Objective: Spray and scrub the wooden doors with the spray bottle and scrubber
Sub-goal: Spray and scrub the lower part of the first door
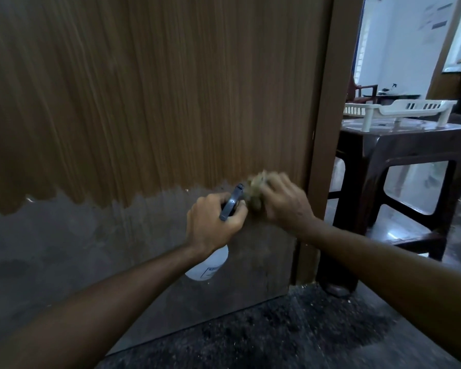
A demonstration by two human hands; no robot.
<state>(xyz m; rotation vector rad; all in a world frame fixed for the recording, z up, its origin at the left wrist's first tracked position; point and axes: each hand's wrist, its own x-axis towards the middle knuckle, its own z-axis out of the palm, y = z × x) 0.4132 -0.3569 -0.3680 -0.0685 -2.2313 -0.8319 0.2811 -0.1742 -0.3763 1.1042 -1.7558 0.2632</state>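
Note:
A wooden door [144,102] fills most of the view, brown grain above and a grey worn band along its lower part. My left hand [210,225] grips a white spray bottle [210,265] by its dark trigger head, nozzle near the door. My right hand [282,201] presses a tan scrubber [256,183] against the door at the edge of the grey band, close to the door's right edge. The right hand and scrubber are blurred.
A dark brown plastic stool [399,161] stands right of the door edge with a white slotted tray [399,109] on top. Dark speckled floor [290,336] lies below. A bright room with a chair shows beyond.

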